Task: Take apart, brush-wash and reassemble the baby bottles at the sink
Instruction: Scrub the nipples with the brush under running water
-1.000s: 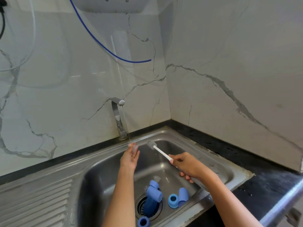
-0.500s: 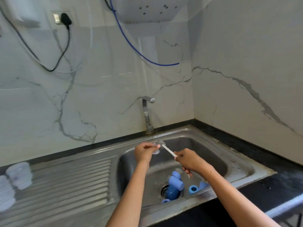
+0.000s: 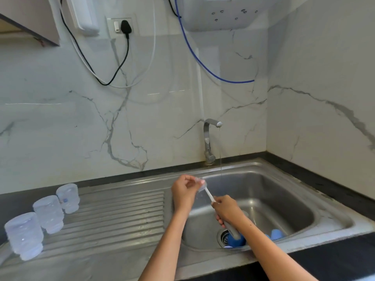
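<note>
My left hand [image 3: 183, 189] pinches the small clear teat [image 3: 199, 182] over the sink [image 3: 263, 201] while my right hand [image 3: 227, 209] grips the brush [image 3: 208, 192]; wet and slippery, it could slip toward the drain [image 3: 223, 236].

A steel sink [image 3: 316, 201] is set into a dark counter [image 3: 334, 258]. Three clear bottles [image 3: 49, 213], upside down by the looks of it, are stood on the ribbed drainboard [image 3: 121, 216]. Blue parts [image 3: 277, 234] are left around the drain [image 3: 223, 236].
</note>
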A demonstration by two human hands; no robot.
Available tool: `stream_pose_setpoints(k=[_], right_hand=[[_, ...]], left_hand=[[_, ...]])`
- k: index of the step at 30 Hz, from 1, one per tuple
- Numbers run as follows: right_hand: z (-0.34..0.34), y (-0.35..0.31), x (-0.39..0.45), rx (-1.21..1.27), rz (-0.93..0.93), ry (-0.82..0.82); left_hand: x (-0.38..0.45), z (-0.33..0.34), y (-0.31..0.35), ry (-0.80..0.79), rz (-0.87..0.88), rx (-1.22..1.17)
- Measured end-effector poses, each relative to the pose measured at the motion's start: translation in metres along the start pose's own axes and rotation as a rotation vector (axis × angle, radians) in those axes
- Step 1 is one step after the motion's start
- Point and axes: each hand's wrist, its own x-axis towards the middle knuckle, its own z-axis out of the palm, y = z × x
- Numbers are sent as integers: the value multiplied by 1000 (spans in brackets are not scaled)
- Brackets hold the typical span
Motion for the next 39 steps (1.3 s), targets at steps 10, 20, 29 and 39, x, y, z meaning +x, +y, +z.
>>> stream_pose_setpoints(k=[10, 20, 29, 39], right_hand=[[1, 1, -3, -84, 51, -29], [52, -53, -13, 234, 30, 21], [104, -50, -19, 88, -143, 12], [105, -50, -12, 65, -152, 24]], left_hand=[[0, -3, -20, -249, -9, 453], [30, -87, 0, 45, -101, 288], [60, -217, -38, 202, -202, 330], [93, -269, -82, 399, -296, 285]])
